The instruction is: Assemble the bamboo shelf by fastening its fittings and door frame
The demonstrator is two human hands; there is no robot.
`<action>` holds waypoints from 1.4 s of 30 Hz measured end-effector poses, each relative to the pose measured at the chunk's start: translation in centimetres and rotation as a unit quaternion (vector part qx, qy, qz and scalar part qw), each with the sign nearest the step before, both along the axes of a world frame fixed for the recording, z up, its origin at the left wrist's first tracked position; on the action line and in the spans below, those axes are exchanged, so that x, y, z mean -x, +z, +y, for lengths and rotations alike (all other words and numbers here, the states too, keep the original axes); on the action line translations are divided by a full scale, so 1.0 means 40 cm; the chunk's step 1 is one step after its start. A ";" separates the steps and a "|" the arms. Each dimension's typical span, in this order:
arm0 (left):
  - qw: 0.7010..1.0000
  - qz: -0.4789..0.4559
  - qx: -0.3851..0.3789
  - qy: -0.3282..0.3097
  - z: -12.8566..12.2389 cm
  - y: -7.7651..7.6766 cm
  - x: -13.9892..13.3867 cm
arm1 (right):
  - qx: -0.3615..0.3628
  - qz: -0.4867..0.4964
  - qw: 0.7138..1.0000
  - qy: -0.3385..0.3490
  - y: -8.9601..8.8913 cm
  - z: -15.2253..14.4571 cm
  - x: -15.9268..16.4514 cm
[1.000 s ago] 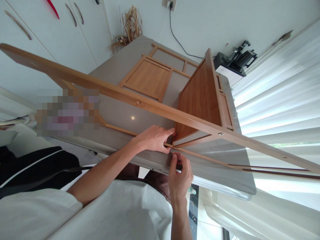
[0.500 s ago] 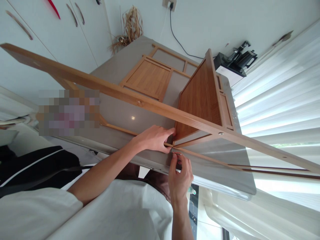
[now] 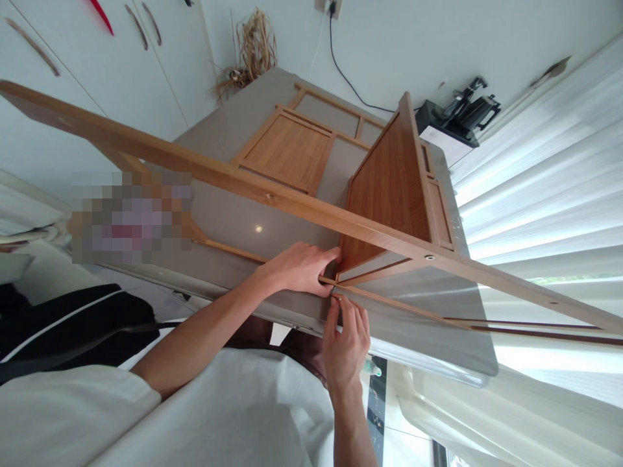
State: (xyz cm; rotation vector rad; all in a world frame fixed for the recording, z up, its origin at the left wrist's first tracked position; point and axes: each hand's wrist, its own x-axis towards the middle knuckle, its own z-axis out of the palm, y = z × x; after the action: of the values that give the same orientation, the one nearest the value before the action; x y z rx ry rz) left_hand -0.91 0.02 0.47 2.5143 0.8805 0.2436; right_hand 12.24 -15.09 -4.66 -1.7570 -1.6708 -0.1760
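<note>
Two bare hands meet at the lower middle of the frame, close inside the near edge of a glossy grey table (image 3: pixel 233 220). The right hand (image 3: pixel 346 344) has thumb and fingertips pinched together on a small thin metal piece (image 3: pixel 337 298), too small to make out fully. Just beside it, the left hand (image 3: pixel 300 269) is clamped around a narrow light-brown wooden rail (image 3: pixel 389 301). Above them, a long brown wooden board (image 3: pixel 311 210) slants from the left edge to the right, limiting room overhead. Behind it stands an upright brown wooden panel (image 3: pixel 392 185); left of that, bare tabletop leaves open space. Farther back, at upper centre, a flat wooden panelled frame (image 3: pixel 287 146) lies short of the table's far edge.
</note>
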 end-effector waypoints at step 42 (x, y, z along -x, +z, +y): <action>1.000 0.026 0.009 0.006 -0.005 0.015 -0.003 | 0.069 0.218 0.964 -0.138 0.015 0.003 0.016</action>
State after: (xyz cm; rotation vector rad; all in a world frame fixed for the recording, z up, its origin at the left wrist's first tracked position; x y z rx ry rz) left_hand -0.80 -0.17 1.06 2.5095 0.9144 0.1752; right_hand 11.59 -14.98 -4.07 -1.9580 -1.1429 0.1982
